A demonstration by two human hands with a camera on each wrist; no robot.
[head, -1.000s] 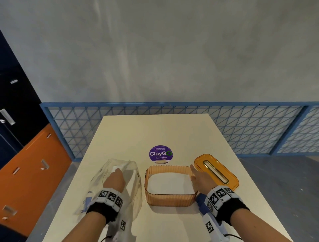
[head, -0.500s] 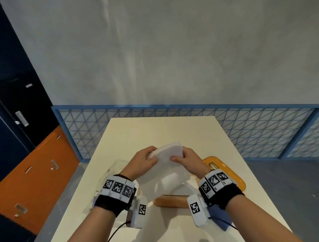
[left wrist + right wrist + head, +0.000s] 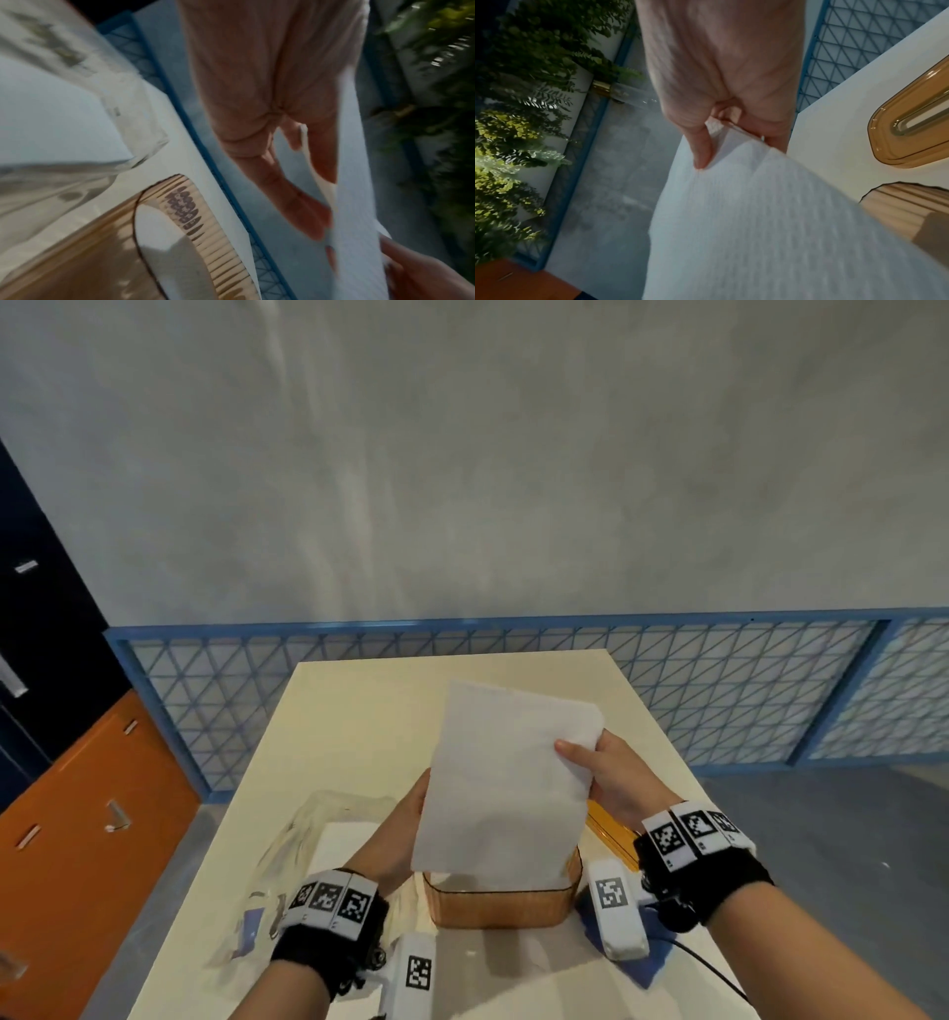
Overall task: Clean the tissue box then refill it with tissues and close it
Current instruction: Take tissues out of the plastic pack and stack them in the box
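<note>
- Both hands, left hand and right hand, pinch the tissue sheet by its side edges, above the table.
- Orange tissue box sits open beneath, lid lying right.

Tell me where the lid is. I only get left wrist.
Observer: The lid lies flat on the table, off the box, to its right.
Operator: Right hand on the tissue too?
Observer: Yes. The right hand pinches the tissue at its right edge, thumb on the near face.
Operator: Tissue over the box?
Observer: In the head view it is held up flat above the box, and its lower edge overlaps the rim.
</note>
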